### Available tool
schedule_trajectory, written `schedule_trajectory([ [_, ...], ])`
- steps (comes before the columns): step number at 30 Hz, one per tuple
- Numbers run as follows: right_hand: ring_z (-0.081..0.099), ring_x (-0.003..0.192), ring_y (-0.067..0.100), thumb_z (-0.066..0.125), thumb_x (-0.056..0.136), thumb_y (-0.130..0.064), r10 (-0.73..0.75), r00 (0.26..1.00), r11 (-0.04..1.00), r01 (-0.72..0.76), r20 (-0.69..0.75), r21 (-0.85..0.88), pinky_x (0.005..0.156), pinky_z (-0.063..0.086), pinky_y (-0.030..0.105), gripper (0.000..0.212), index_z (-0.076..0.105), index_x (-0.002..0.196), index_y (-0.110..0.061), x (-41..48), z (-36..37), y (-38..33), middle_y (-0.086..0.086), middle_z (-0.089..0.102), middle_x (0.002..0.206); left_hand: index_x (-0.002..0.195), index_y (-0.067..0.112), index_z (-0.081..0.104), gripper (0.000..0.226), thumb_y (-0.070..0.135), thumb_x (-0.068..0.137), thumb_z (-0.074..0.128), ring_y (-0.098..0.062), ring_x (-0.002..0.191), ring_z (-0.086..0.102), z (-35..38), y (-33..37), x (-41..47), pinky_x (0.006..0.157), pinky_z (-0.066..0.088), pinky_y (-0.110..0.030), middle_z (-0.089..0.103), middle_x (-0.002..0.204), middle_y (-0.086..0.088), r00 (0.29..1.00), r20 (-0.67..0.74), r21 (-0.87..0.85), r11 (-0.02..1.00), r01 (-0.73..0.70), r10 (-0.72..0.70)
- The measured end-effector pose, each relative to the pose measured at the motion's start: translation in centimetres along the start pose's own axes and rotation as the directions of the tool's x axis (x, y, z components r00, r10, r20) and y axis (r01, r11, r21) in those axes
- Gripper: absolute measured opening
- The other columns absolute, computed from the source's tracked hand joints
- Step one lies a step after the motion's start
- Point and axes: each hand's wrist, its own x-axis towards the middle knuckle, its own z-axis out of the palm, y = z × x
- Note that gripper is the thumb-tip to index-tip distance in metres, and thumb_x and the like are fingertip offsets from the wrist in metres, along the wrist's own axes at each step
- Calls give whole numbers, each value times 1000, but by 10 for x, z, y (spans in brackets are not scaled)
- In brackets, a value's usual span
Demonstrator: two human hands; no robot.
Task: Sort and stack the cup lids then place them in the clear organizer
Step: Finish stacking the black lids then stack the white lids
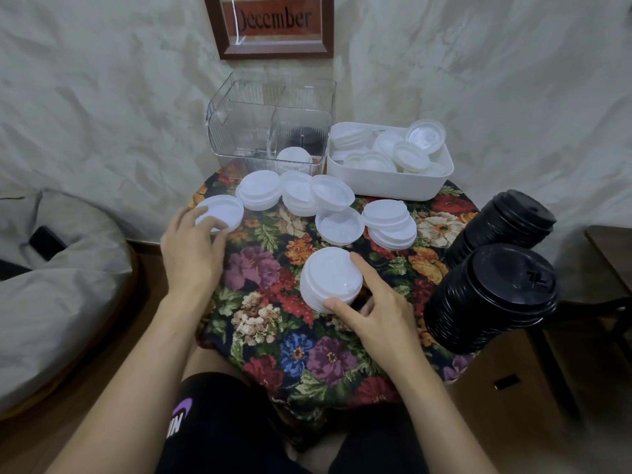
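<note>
A short stack (pixel 330 278) of white lids stands upright near the middle of the worktop (pixel 270 336), flat tops up. The right hand (pixel 379 316) grips it from the near right, with the thumb against its near side and the forefinger curved round its right side.

At the left edge a single lid (pixel 222 212) lies flat. The left hand (pixel 193 248) rests relaxed fingertips on the lid's near rim and is not clenched round it.

Behind them, low piles (pixel 258 193) of white lids sit in a loose row, and one lid is tilted against a pile. The organizer (pixel 270 124) stands at the far edge. White lids fill its near right compartment, with black ones behind them. Just beside it, at the far right corner, a white bin (pixel 390 183) holds loose lids lying every way. Two tall black stacks (pixel 492 295) stand beside the right edge.
</note>
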Motion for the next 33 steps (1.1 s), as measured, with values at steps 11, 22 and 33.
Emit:
schedule_trajectory([
  [11,58,78,-4,74,82,-66,29,999,1000,-29,34,11,78,47,26,88,29,156,-54,1,-2,-2,-20,56,97,102,28,67,10,19,103,64,-16,84,73,-61,93,-61,74,58,-29,78,94,2,969,244,-858,460,229,-27],
  [22,56,74,-5,73,82,-67,11,999,1000,-11,30,6,75,42,23,90,27,158,-52,1,-1,-1,-23,49,95,127,27,65,24,19,104,61,5,66,58,-33,104,-65,71,47,-19,66,67,21,884,468,-785,464,411,7],
  [33,61,70,5,77,81,-62,45,998,998,-47,38,47,69,47,24,97,20,159,-54,0,-3,-4,-14,61,76,116,31,69,17,28,100,66,-4,75,58,-32,96,-71,71,47,-19,67,79,8,888,443,-775,550,311,123],
])
